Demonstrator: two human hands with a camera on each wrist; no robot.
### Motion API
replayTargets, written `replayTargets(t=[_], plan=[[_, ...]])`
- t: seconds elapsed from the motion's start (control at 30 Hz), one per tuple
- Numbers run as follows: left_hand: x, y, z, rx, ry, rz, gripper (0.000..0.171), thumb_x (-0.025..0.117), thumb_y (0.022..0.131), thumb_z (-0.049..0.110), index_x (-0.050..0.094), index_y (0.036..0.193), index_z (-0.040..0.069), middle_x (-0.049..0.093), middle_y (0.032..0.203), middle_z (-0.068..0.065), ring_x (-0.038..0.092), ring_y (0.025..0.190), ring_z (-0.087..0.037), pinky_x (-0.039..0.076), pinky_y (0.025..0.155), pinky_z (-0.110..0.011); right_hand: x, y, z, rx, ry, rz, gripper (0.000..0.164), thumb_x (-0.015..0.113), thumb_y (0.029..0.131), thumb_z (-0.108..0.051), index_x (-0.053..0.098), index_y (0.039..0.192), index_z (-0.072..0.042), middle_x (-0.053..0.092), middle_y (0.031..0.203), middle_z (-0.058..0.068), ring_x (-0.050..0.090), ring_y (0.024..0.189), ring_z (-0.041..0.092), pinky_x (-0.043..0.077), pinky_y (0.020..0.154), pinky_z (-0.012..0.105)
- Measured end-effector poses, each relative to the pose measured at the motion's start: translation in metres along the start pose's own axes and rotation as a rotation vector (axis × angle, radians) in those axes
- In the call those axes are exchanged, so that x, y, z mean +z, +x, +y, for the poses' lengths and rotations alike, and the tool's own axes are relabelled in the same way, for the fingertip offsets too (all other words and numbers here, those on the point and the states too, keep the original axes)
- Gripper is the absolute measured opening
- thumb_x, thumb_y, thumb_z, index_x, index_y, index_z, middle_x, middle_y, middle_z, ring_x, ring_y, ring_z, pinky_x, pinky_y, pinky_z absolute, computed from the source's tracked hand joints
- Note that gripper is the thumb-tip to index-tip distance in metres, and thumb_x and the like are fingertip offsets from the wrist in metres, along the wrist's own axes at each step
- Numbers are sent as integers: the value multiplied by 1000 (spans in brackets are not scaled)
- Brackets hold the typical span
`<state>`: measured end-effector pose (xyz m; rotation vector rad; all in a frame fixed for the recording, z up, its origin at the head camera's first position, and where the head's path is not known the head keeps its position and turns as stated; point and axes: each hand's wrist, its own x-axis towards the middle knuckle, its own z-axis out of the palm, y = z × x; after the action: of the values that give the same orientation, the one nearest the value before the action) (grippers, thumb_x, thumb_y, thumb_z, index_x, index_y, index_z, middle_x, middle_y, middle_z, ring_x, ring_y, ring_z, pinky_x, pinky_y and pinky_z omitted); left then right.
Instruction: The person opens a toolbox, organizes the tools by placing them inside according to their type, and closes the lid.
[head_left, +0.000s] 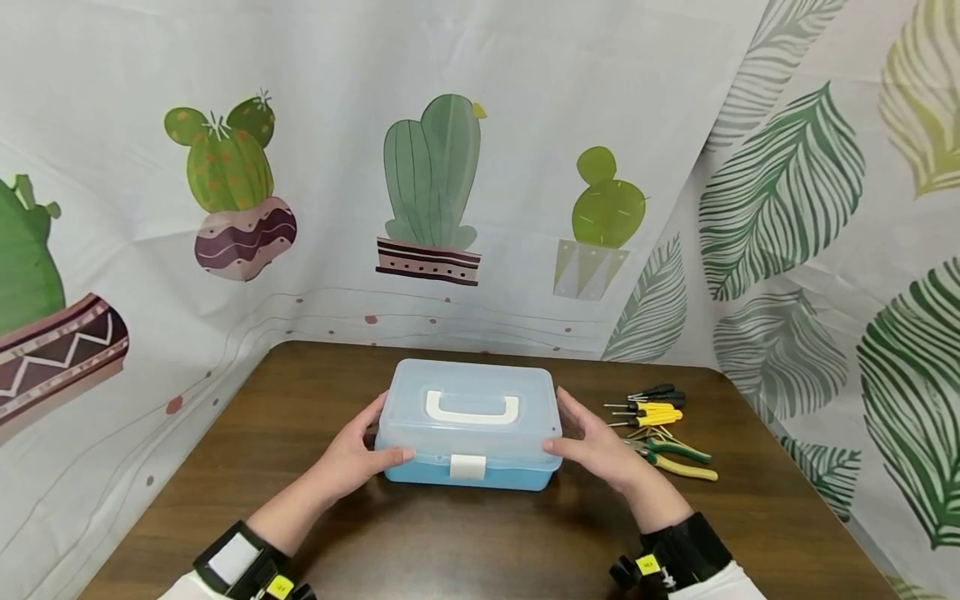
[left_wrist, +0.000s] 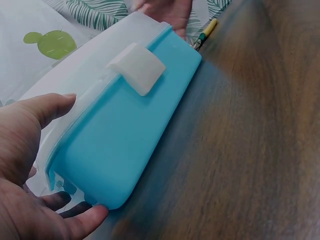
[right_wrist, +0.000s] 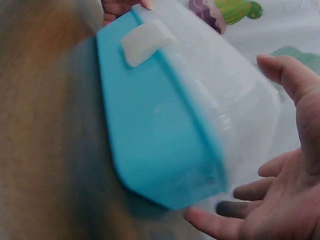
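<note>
A toolbox (head_left: 472, 417) with a light-blue base and a translucent lid stands on the table. Its white handle (head_left: 472, 408) lies folded down on the lid, and the white latch (head_left: 468, 467) is at the front. My left hand (head_left: 352, 450) is at the box's left end, thumb by the front corner; in the left wrist view its fingertips (left_wrist: 97, 212) touch the lower end. At the right end is my right hand (head_left: 596, 442), fingers spread. In the right wrist view a gap shows between that thumb (right_wrist: 280, 67) and the lid. The box's contents cannot be made out.
Right of the box lie several screwdrivers with yellow handles (head_left: 660, 414) and black handles (head_left: 663, 392). Nearer me are pliers (head_left: 678, 462) with green and yellow grips. A printed cloth (head_left: 330, 208) hangs behind the brown table (head_left: 465, 550).
</note>
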<state>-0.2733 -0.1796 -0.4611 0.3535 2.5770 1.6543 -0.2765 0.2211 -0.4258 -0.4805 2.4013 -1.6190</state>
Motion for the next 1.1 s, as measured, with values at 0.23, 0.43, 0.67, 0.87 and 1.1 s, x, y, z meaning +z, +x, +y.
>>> replayTargets(t=[0.23,0.43,0.67,0.87,1.1], plan=[[-1,1,1,20,1,-13,91,84,85,35,32,161,34,53,149,-7,52,130,-31,49,96,-41,-1,-21,-38,-311,-172,327,56,78,92,-15,58,144,-10,62,146,12,61,131,27,57,103,44],[-4,1,1,31,2,-22,91,84,86,34,32,160,35,55,147,-7,50,131,-31,48,98,-43,15,-33,-54,-536,-106,180,32,68,94,1,67,126,3,75,115,20,73,101,13,60,86,26],[-5,0,1,20,-2,-25,92,84,86,35,31,161,34,54,147,-7,50,132,-31,48,99,-43,45,-26,-47,-304,88,-185,34,61,101,-8,63,128,13,69,116,36,73,97,8,62,83,28],[-4,-1,2,-5,9,-30,94,84,85,37,29,162,34,54,148,-9,50,133,-31,48,100,-44,69,-24,-35,-10,75,-261,43,66,100,-23,65,131,6,72,117,30,75,97,19,63,79,33],[-4,-3,2,-5,4,-40,94,83,87,37,27,162,34,53,150,-10,48,135,-32,46,104,-50,85,-18,-20,183,237,-239,46,62,102,-29,63,130,7,74,112,22,76,94,30,65,72,47]])
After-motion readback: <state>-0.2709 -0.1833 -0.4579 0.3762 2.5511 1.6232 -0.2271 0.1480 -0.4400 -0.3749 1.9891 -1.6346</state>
